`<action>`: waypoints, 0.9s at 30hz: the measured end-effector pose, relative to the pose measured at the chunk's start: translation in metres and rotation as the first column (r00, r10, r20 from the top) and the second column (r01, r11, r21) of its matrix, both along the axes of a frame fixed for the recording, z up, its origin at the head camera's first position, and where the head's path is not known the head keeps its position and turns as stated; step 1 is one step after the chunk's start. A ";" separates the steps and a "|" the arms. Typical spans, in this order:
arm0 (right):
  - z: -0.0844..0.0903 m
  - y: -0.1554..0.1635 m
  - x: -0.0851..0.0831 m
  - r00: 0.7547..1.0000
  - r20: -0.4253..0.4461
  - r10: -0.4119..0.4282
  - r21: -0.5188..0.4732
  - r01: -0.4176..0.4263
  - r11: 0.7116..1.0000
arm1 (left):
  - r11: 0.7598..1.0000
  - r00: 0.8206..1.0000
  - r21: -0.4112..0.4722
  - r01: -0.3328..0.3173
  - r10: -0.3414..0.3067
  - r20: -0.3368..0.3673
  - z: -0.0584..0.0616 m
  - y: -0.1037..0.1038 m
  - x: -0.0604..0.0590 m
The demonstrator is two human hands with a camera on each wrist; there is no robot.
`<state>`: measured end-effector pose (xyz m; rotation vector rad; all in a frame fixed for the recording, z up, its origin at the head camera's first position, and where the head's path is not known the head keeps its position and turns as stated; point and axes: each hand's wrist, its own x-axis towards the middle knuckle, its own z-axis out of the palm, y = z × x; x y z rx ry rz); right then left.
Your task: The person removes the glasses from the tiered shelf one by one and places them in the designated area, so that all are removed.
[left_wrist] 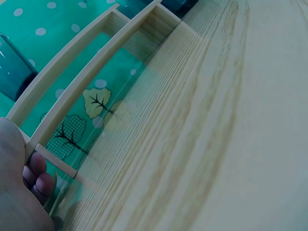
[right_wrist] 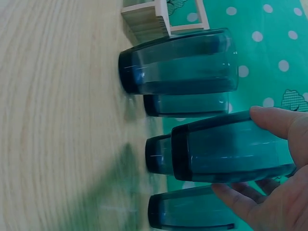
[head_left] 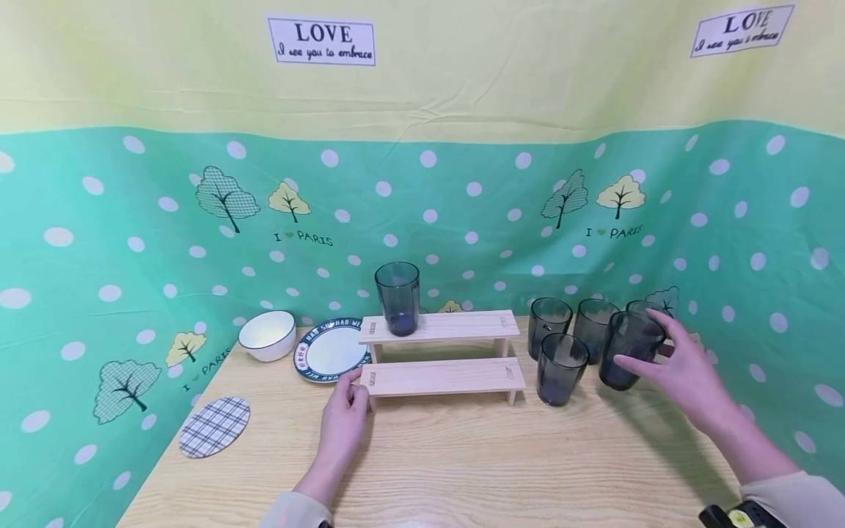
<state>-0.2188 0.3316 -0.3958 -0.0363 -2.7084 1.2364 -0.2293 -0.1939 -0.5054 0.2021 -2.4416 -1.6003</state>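
Note:
My right hand (head_left: pixel 686 370) grips a dark tinted glass tumbler (right_wrist: pixel 231 149) between thumb and fingers, its base raised off the table. Several matching tumblers stand upright beside it, among them a front glass (head_left: pixel 561 370) and a back left glass (head_left: pixel 549 326); another is partly hidden behind the held one. With curled fingers my left hand (head_left: pixel 343 418) holds the left end of a two-tier wooden stand (head_left: pixel 442 378), at the lower step. In the left wrist view, fingertips (left_wrist: pixel 44 183) curl round the stand's end. One more tumbler (head_left: pixel 398 297) stands on the upper step's left part.
A white bowl (head_left: pixel 267 336) with a dark rim sits at the back left. Beside it a blue-rimmed plate (head_left: pixel 310 370) lies partly behind the stand. A checked round mat (head_left: pixel 215 427) is at the table's left edge. Polka-dot fabric (head_left: pixel 462 257) hangs around the wooden table (head_left: pixel 502 469).

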 end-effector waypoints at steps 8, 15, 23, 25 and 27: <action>-0.012 -0.002 0.000 1.000 0.005 0.003 0.006 -0.003 1.000 | 1.000 1.000 -0.009 -0.005 0.005 0.005 0.001 0.000 0.001; -0.022 -0.004 0.000 1.000 -0.012 -0.005 0.030 0.006 1.000 | 1.000 1.000 -0.015 -0.009 0.009 0.000 0.000 -0.001 0.000; -0.032 -0.007 0.000 0.999 -0.034 0.009 0.029 -0.008 1.000 | 1.000 1.000 -0.001 -0.008 0.008 0.008 0.003 0.001 0.002; -0.033 -0.008 0.000 1.000 -0.022 0.013 0.022 -0.012 1.000 | 1.000 1.000 0.003 -0.007 0.007 0.010 0.003 0.001 0.002; -0.034 -0.008 0.000 1.000 -0.012 0.014 0.016 -0.014 1.000 | 1.000 1.000 0.005 -0.008 0.008 0.004 0.002 0.001 0.002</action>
